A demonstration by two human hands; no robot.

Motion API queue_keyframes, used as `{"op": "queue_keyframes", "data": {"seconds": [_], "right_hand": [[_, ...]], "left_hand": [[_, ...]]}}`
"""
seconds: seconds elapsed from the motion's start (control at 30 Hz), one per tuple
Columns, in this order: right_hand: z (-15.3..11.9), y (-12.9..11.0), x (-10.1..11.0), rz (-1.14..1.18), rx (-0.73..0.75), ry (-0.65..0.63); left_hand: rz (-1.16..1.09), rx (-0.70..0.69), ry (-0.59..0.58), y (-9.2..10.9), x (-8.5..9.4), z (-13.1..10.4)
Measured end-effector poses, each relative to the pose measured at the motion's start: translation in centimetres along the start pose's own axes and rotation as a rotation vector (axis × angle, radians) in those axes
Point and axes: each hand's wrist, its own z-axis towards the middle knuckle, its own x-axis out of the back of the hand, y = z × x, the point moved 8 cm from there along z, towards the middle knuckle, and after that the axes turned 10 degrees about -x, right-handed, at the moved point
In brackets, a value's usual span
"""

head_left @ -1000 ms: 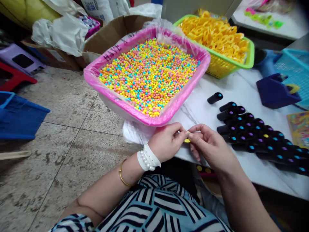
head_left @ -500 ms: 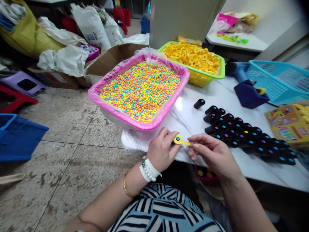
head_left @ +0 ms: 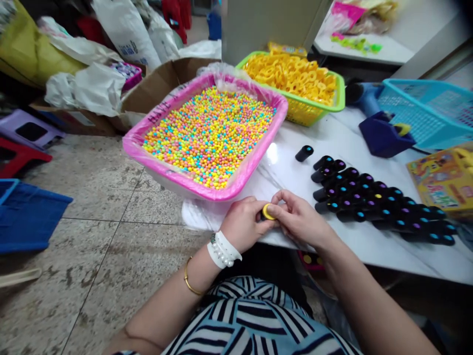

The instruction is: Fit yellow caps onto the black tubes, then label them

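Observation:
My left hand (head_left: 242, 223) is closed round a small black cylinder (head_left: 262, 215), most of which the fingers hide. On its end sits a round yellow flip cap (head_left: 267, 211). The thumb of my right hand (head_left: 301, 219) presses on the cap's face, with the index finger bent behind it. Both hands meet over the near edge of the white marbled table (head_left: 254, 182). Right of them stand several similar black cylinders (head_left: 364, 199) in tight rows, with blue, purple or yellow dots on their tops. One more black cylinder (head_left: 304, 153) stands apart.
A pink-rimmed tub (head_left: 131, 143) of coloured beads stands just beyond my left hand. Behind it is a green basket (head_left: 340, 91) of yellow plastic pieces. A blue tape dispenser (head_left: 384, 135), a light-blue basket (head_left: 414, 108) and a printed box (head_left: 438, 182) occupy the right side.
The yellow cap's strap, earlier stretched out to the right, is folded over, and a yellow disc now covers the blue dot. My right hand has moved left against my left hand.

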Motion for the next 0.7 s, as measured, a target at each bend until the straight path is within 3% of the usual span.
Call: {"op": "queue_keyframes", "data": {"seconds": [0.07, 0.13, 0.23, 0.33, 0.47, 0.6, 0.7], "right_hand": [[-0.1, 0.3, -0.6, -0.017, 0.000, -0.050], [-0.5, -0.3, -1.1, -0.058, 0.084, -0.024], [-3.0, -1.5, -0.9, -0.196, 0.297, 0.273], [-6.7, 0.0, -0.8, -0.270, 0.365, 0.472], [-10.9, 6.4, 2.0, -0.234, 0.230, 0.562], [-14.1, 15.8, 7.4, -0.324, -0.044, 0.839], [-14.6, 21.2, 10.5, -0.376, -0.160, 0.980]], "left_hand": [[0.055, 0.011, 0.001, -0.1, 0.0, 0.0], [0.123, -0.015, 0.003, 0.0, 0.0, -0.3], [0.179, -0.114, -0.037, 0.5, -0.2, -0.8], [0.163, -0.186, -0.102, 0.7, -0.1, -1.4], [0.129, -0.219, -0.201, 0.8, -0.1, -1.3], [0.180, -0.225, -0.200, 1.0, -0.1, -0.5], [0.225, -0.158, -0.192, 0.8, -0.3, 0.6]]}}
